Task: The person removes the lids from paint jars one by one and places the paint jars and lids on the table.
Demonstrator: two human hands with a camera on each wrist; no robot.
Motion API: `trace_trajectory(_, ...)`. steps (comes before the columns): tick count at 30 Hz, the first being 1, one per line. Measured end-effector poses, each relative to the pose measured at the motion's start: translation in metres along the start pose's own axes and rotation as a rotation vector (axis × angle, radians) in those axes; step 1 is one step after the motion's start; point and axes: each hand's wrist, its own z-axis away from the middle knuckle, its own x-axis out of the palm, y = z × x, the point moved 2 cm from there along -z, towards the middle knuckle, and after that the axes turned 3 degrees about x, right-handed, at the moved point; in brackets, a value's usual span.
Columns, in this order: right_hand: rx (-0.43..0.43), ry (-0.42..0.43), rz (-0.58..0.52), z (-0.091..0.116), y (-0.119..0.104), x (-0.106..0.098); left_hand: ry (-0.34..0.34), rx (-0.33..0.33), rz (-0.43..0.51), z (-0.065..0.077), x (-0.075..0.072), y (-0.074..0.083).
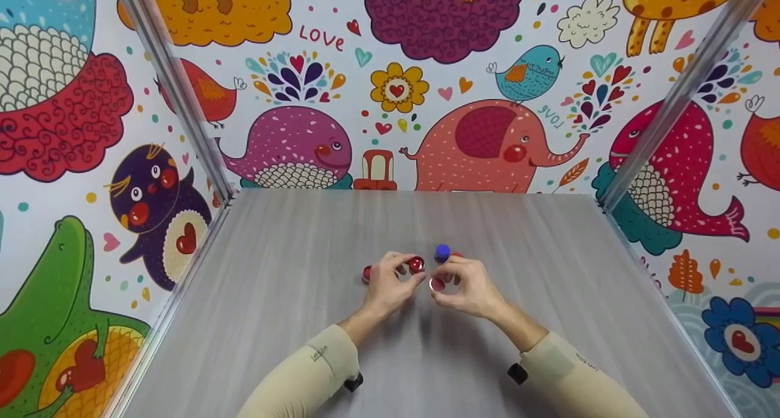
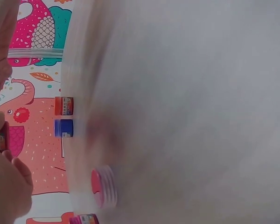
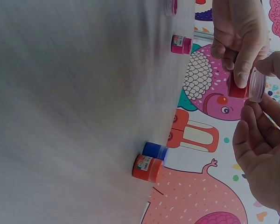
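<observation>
My left hand [image 1: 390,284] pinches a small red paint jar [image 1: 416,264] between fingers and thumb, its round mouth facing up in the head view. Close on its right, my right hand [image 1: 472,287] holds a clear round lid [image 1: 437,283] by the rim. In the right wrist view the clear lid [image 3: 257,86] sits right beside the red jar [image 3: 238,86], the two overlapping there. A blue jar [image 1: 442,251] stands just beyond my right hand, with an orange-red jar [image 2: 64,106] beside it.
Near my left hand stands a magenta jar [image 3: 181,44]. A pink-filled piece with a clear ridged side [image 2: 105,186] is on the grey table [image 1: 292,235] close to it. Metal rails [image 1: 177,89] and printed wall panels border the table.
</observation>
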Motion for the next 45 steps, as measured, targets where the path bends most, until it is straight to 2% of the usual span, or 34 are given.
trace_trajectory(7, 0.032, -0.008, 0.05, 0.006, 0.001, 0.007, -0.006, -0.004, -0.058, -0.005, 0.008, -0.003)
trace_trajectory(8, 0.033, -0.011, 0.055, 0.007, 0.001, 0.008, 0.008, 0.016, -0.065, -0.005, 0.015, -0.014)
trace_trajectory(9, 0.032, -0.015, 0.058, 0.008, 0.001, 0.01, 0.016, 0.041, -0.069, -0.006, 0.017, -0.018)
trace_trajectory(14, 0.034, -0.057, 0.093, 0.01, 0.002, 0.019, 0.069, 0.149, -0.143, -0.008, 0.046, -0.068)
trace_trajectory(15, 0.035, -0.068, 0.102, 0.011, 0.003, 0.022, 0.056, 0.142, -0.152, -0.007, 0.043, -0.062)
trace_trajectory(16, 0.037, -0.08, 0.113, 0.011, 0.004, 0.024, 0.042, 0.12, -0.16, -0.008, 0.044, -0.063)
trace_trajectory(18, 0.029, -0.099, 0.129, 0.011, 0.005, 0.028, -0.001, 0.067, -0.166, -0.008, 0.036, -0.046)
trace_trajectory(21, 0.011, -0.118, 0.141, 0.012, 0.005, 0.034, -0.076, -0.063, -0.192, -0.008, 0.026, -0.023)
trace_trajectory(25, 0.02, -0.138, 0.16, 0.013, 0.006, 0.039, -0.146, -0.182, -0.263, -0.009, 0.024, -0.018)
trace_trajectory(29, 0.063, -0.154, 0.179, 0.013, 0.009, 0.043, -0.155, -0.217, -0.285, -0.01, 0.026, -0.021)
trace_trajectory(36, 0.097, -0.166, 0.21, 0.013, 0.015, 0.049, -0.162, -0.212, -0.301, -0.011, 0.03, -0.027)
trace_trajectory(45, 0.132, -0.194, 0.178, 0.008, 0.018, 0.056, -0.186, -0.27, -0.334, -0.011, 0.033, -0.032)
